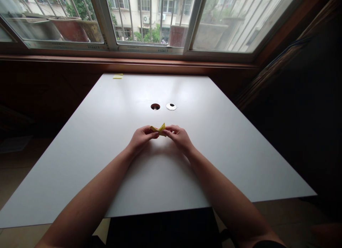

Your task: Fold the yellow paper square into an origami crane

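Observation:
A small piece of folded yellow paper (161, 129) is pinched between my two hands, just above the middle of the white table (165, 184). My left hand (141, 137) grips its left side between thumb and fingers. On the right side, my right hand (178, 137) holds it the same way, thumb toward me. Pointed corners of the paper stick up between the hands. Its lower folds are partly hidden by my fingertips.
Beyond my hands the tabletop has a round hole (155, 107), and a white round cover (171, 107) with a dark opening lies beside it. A yellow paper pad (118, 76) lies at the far left edge. A barred window (149, 20) stands behind the table.

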A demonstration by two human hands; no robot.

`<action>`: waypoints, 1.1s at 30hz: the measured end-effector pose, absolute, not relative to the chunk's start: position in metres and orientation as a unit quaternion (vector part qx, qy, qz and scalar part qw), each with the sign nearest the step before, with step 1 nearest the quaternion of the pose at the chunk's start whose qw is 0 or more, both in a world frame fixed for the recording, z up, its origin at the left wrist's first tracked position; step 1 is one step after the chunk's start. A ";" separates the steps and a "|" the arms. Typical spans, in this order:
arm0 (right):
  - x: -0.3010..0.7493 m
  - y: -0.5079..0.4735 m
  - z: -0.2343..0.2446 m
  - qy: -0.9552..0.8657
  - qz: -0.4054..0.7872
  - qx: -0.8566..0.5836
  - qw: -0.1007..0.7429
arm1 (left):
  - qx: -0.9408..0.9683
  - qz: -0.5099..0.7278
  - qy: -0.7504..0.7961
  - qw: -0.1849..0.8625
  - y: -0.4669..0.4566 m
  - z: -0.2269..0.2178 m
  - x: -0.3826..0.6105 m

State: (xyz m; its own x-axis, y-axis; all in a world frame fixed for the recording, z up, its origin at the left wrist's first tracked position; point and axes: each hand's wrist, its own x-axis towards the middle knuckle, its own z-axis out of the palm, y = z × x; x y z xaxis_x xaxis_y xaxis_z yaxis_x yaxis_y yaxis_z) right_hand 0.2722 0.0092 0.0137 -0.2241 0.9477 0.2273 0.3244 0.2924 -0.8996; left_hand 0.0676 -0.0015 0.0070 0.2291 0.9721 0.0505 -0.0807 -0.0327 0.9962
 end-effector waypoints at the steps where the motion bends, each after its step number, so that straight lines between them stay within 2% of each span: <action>1: 0.272 0.009 0.014 -0.689 0.377 -0.457 0.418 | 0.542 0.467 0.410 0.565 -0.001 0.007 0.067; 15: 0.270 0.008 0.013 -0.667 0.427 -0.433 0.430 | 0.555 0.447 0.419 0.563 -0.001 0.010 0.068; 25: 0.267 0.006 0.013 -0.660 0.374 -0.452 0.470 | 0.571 0.434 0.417 0.559 -0.003 0.011 0.068; 30: 0.269 0.008 0.016 -0.683 0.394 -0.451 0.418 | 0.573 0.465 0.435 0.516 -0.001 0.010 0.068; 33: 0.272 0.009 0.016 -0.709 0.373 -0.455 0.388 | 0.550 0.493 0.423 0.525 0.001 0.008 0.068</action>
State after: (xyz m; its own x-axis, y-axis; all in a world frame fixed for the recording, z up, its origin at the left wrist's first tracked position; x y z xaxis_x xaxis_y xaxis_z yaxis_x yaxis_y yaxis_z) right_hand 0.2718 0.0089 0.0157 -0.2848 0.9352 0.2106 0.3565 0.3072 -0.8824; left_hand 0.0677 0.0011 0.0077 0.1554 0.9830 0.0980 -0.0515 -0.0910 0.9945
